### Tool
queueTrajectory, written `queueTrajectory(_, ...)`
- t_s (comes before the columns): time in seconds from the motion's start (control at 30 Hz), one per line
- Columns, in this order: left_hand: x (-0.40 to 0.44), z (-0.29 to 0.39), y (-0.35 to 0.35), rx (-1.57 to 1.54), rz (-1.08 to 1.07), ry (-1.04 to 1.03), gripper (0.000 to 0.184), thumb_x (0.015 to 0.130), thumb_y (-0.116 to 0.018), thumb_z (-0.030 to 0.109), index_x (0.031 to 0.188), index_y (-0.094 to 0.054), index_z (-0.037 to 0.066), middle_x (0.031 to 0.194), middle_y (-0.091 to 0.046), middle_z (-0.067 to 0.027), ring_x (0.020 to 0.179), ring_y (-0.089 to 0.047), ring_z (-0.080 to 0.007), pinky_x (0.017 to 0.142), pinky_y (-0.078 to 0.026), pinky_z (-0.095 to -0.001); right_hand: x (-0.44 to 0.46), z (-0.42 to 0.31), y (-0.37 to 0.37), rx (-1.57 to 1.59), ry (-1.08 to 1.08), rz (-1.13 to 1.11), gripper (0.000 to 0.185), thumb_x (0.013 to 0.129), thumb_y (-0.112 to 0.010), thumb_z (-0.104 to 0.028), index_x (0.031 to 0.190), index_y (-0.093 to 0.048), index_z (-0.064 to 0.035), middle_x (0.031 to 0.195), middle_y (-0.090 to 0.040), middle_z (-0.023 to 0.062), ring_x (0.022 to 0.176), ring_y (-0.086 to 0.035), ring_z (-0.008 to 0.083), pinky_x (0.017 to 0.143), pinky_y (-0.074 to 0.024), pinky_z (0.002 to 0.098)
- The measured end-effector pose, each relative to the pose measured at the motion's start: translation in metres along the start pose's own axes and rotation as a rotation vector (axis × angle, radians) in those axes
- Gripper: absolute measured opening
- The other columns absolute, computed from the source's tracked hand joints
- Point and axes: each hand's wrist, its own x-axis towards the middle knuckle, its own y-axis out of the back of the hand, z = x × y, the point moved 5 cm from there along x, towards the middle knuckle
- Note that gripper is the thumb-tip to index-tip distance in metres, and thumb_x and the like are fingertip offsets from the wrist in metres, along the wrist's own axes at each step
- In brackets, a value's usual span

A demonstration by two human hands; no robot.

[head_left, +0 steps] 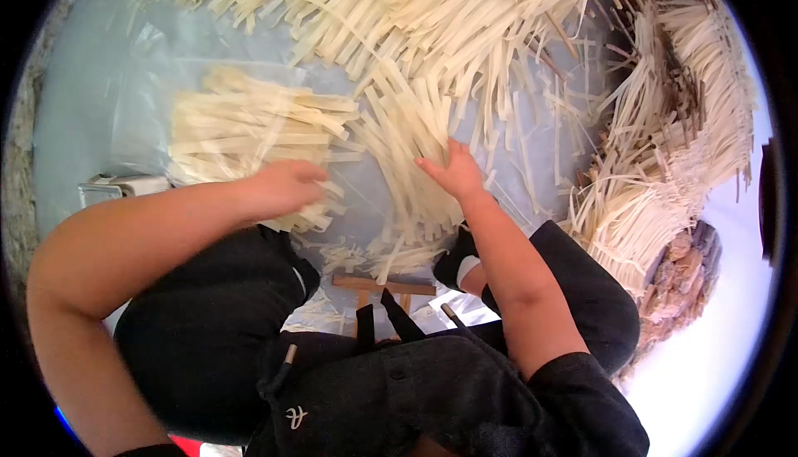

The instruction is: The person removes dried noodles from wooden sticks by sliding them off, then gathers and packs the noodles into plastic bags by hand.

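Note:
Pale, flat, flexible strips lie in bundles on a plastic sheet before me. My left hand (pixel 287 189) hovers at the lower right edge of the left bundle of strips (pixel 258 120), its fingers smeared by motion. The middle bundle of strips (pixel 403 149) runs toward my feet, and my right hand (pixel 457 172) rests at its right side, thumb and fingers apart. Whether the right fingertips press on the strips or just hover over them is hard to make out. Clear plastic partly covers the left bundle.
A large heap of strips (pixel 416 8) spreads across the back. More strips with brown sticks (pixel 673 116) curve along the right side. A metal box-like object (pixel 125 188) sits at the left. A small wooden piece (pixel 382 285) and short scraps (pixel 345 256) lie between my feet.

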Motion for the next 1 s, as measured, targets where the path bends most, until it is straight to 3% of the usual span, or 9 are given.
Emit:
queueTrajectory(0.07, 0.040, -0.006, -0.049, -0.123, -0.143, 0.310, 0.071, 0.085, -0.065, 0.028, 0.143, -0.034, 0.002, 0.131, -0.052, -0.0130, 0.113, -0.053, -0.0204, 0.088, -0.049, -0.0331, 0.006, 0.008, -0.010, 0.007, 0.071, 0.112, 0.091, 0.070, -0.069, -0.064, 0.130, -0.048, 0.0011, 0.111, -0.062, 0.0240, 0.108, -0.059, 0.0370, 0.093, -0.0451, 0.0412)
queueTrajectory(0.23, 0.179, -0.041, -0.127, -0.494, 0.275, 0.134, 0.081, 0.083, -0.071, 0.041, 0.141, -0.032, 0.000, 0.131, -0.050, -0.0172, 0.122, -0.048, -0.0270, 0.097, -0.043, -0.0414, 0.016, 0.033, -0.022, 0.192, -0.023, -0.113, 0.088, 0.068, -0.071, -0.060, 0.130, -0.049, -0.0009, 0.115, -0.062, 0.0204, 0.105, -0.060, 0.0354, 0.090, -0.0470, 0.0412)
queueTrajectory(0.37, 0.175, -0.024, -0.146, -0.745, 0.480, 0.190, 0.088, 0.078, -0.073, 0.049, 0.140, -0.033, 0.000, 0.130, -0.051, -0.0187, 0.118, -0.051, -0.0276, 0.093, -0.046, -0.0402, -0.002, 0.028, -0.076, 0.408, 0.028, -0.535, 0.081, 0.070, -0.074, -0.051, 0.131, -0.049, -0.0039, 0.114, -0.064, 0.0125, 0.101, -0.062, 0.0258, 0.083, -0.0488, 0.0374)
queueTrajectory(0.57, 0.131, 0.000, -0.165, -0.450, 0.101, 0.101, 0.076, 0.070, -0.080, 0.047, 0.122, -0.055, -0.002, 0.115, -0.062, -0.0174, 0.100, -0.062, -0.0258, 0.085, -0.050, -0.0374, -0.079, -0.016, -0.061, 1.038, -0.036, -0.717, 0.056, 0.073, -0.074, -0.021, 0.123, -0.057, -0.0038, 0.113, -0.064, 0.0117, 0.109, -0.058, 0.0219, 0.096, -0.0444, 0.0370)
queueTrajectory(0.63, 0.137, -0.002, -0.170, -0.416, 0.060, -0.067, 0.066, 0.073, -0.078, 0.048, 0.113, -0.059, -0.001, 0.092, -0.066, -0.0101, 0.083, -0.065, -0.0196, 0.075, -0.053, -0.0360, -0.091, -0.028, -0.039, 1.003, 0.037, -0.689, 0.059, 0.071, -0.074, -0.024, 0.123, -0.056, -0.0030, 0.113, -0.065, 0.0131, 0.108, -0.059, 0.0241, 0.095, -0.0452, 0.0370)
queueTrajectory(0.8, 0.113, 0.041, -0.152, -0.407, 0.225, -0.168, 0.058, 0.077, -0.076, 0.042, 0.114, -0.058, 0.001, 0.092, -0.065, -0.0103, 0.086, -0.064, -0.0190, 0.076, -0.052, -0.0353, -0.106, -0.052, 0.011, 0.785, -0.014, -0.501, 0.065, 0.072, -0.072, -0.040, 0.126, -0.055, -0.0082, 0.115, -0.063, 0.0126, 0.105, -0.061, 0.0238, 0.089, -0.0486, 0.0371)
queueTrajectory(0.87, 0.073, 0.077, -0.135, -0.485, 0.397, -0.246, 0.054, 0.079, -0.075, 0.038, 0.114, -0.058, 0.001, 0.092, -0.065, -0.0104, 0.087, -0.064, -0.0186, 0.077, -0.052, -0.0352, -0.109, -0.069, 0.054, 0.515, 0.268, -0.076, 0.071, 0.066, -0.077, -0.037, 0.122, -0.055, -0.0015, 0.112, -0.064, 0.0186, 0.108, -0.060, 0.0310, 0.091, -0.0476, 0.0372)
queueTrajectory(0.9, 0.046, 0.103, -0.127, -0.594, 0.351, -0.400, 0.050, 0.080, -0.073, 0.034, 0.112, -0.058, 0.000, 0.091, -0.065, -0.0108, 0.088, -0.063, -0.0186, 0.078, -0.052, -0.0351, -0.120, -0.081, 0.082, 0.424, 0.268, -0.114, 0.081, 0.062, -0.077, -0.049, 0.124, -0.053, -0.0019, 0.115, -0.062, 0.0228, 0.109, -0.059, 0.0354, 0.089, -0.0487, 0.0385)
queueTrajectory(1.0, -0.006, 0.146, -0.108, -0.709, 0.230, -0.553, 0.041, 0.081, -0.071, 0.028, 0.108, -0.060, 0.000, 0.091, -0.065, -0.0105, 0.087, -0.064, -0.0188, 0.076, -0.053, -0.0344, -0.147, -0.101, 0.144, 0.319, 0.480, 0.006, 0.072, 0.071, -0.073, -0.054, 0.116, -0.061, 0.0001, 0.099, -0.067, 0.0162, 0.090, -0.065, 0.0252, 0.077, -0.0515, 0.0341)
